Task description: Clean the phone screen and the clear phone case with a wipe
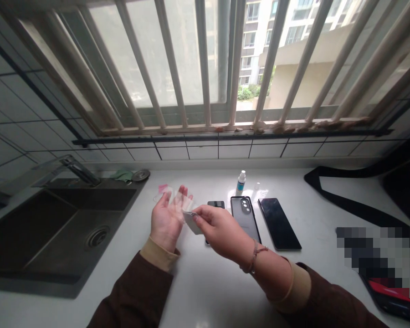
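Hands meet above the middle of a white bench under a barred window. The left hand (166,217) is held palm up with its fingers spread, and a clear film (176,199) with a pink tab at its far corner lies across those fingers. The right hand (218,229) has thumb and fingertips pinched tight on a small grey wipe (192,222), which it presses against the near edge of the film just over the left palm. A beaded bracelet (253,258) circles the right wrist, and both arms wear dark brown sleeves with tan cuffs.

Behind the right hand, toward the back edge of the bench, three flat things lie side by side: a small dark phone (216,204) mostly hidden by the hand, a black phone case (245,214) with its camera cut-out facing up, and a black phone (279,223) lying screen up. A small spray bottle (240,183) with a white cap stands upright just behind the case, near the wall tiles. A dark sink (59,228) with its tap fills the left end of the bench. A black strap (345,200) curves across the right end, and a red-and-black object (394,294) sits at the near right corner.
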`<action>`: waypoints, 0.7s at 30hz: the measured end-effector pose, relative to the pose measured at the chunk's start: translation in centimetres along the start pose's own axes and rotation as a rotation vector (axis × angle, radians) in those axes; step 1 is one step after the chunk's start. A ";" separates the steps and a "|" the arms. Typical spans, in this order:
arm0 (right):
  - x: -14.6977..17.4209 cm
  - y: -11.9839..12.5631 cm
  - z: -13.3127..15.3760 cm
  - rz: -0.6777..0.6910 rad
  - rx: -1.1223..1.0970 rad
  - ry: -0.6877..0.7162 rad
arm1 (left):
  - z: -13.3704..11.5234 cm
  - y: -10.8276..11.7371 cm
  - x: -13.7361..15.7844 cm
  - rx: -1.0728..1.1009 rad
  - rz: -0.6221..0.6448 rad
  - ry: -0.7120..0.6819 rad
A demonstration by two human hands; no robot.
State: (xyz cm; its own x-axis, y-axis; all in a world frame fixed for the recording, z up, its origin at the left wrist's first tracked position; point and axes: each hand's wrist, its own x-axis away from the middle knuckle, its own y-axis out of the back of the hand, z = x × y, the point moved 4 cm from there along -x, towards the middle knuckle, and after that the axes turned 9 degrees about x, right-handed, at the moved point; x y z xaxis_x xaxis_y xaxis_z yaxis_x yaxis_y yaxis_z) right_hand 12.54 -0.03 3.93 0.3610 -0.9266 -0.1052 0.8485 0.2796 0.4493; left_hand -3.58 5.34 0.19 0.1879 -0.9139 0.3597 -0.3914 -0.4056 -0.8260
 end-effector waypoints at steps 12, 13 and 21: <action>-0.4 9.0 0.5 -0.545 0.247 0.047 | 4.0 -1.9 4.7 -0.292 0.381 0.496; -0.3 8.7 0.5 -0.564 0.367 0.077 | 4.4 -1.8 5.1 -0.313 0.409 0.536; -0.7 1.3 -0.3 -0.233 0.766 0.460 | 6.2 -0.9 5.1 -0.200 0.355 0.538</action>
State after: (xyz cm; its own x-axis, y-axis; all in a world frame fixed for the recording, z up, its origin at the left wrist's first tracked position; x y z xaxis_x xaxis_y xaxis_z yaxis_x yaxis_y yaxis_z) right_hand 13.48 1.02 4.27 0.4702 -0.7018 -0.5352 0.4902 -0.2966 0.8196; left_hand 3.32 1.12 0.07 -0.4373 -0.8513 0.2897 -0.5156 -0.0266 -0.8564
